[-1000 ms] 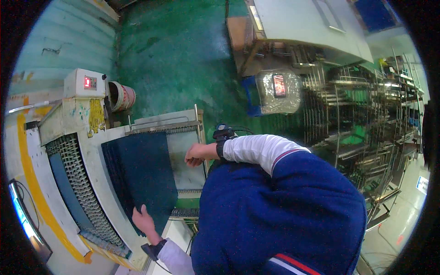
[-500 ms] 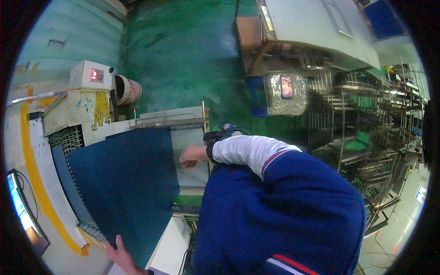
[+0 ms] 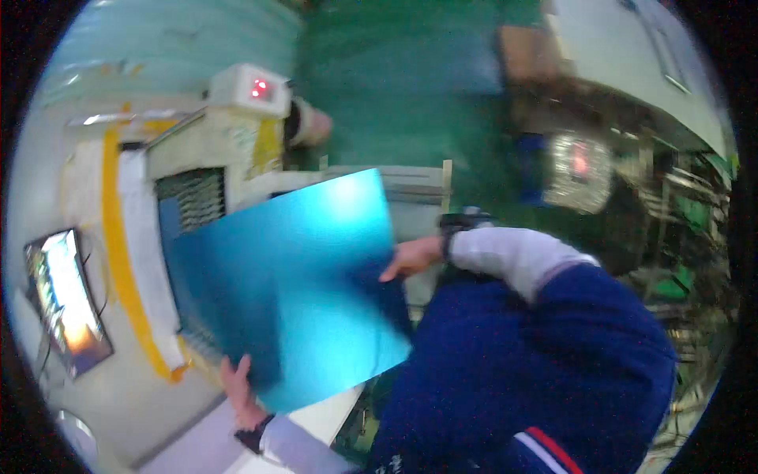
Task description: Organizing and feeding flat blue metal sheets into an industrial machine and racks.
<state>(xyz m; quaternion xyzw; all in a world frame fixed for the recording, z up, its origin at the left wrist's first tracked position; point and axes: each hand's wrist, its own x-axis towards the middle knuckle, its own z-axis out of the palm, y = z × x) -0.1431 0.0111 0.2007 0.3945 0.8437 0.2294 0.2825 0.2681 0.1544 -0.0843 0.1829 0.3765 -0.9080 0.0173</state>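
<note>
A thin, glossy blue sheet [image 3: 324,308] spans the space in front of me, tilted so that it throws back bright light. My right hand [image 3: 414,257] is closed on its right edge, the thumb lying over the top face. At the near left corner, my left hand [image 3: 243,391] grips the edge with thumb and fingers, though blur softens the fingers. The sheet's far left part lies by the mesh belt of a machine [image 3: 189,201], and the sheet hides much of the frame under it.
A control box [image 3: 251,91] with a red display stands at the far left, with a bucket [image 3: 308,125] beside it. A lit screen [image 3: 67,300] is at left, beyond yellow tape [image 3: 118,237]. Far right, a plastic-wrapped stack [image 3: 578,174] sits near metal racks [image 3: 687,229].
Both hands have taken hold of the blue sheet, which is now tilted and shining where it was dark and flat. The view has swung left, showing more of the screen.
</note>
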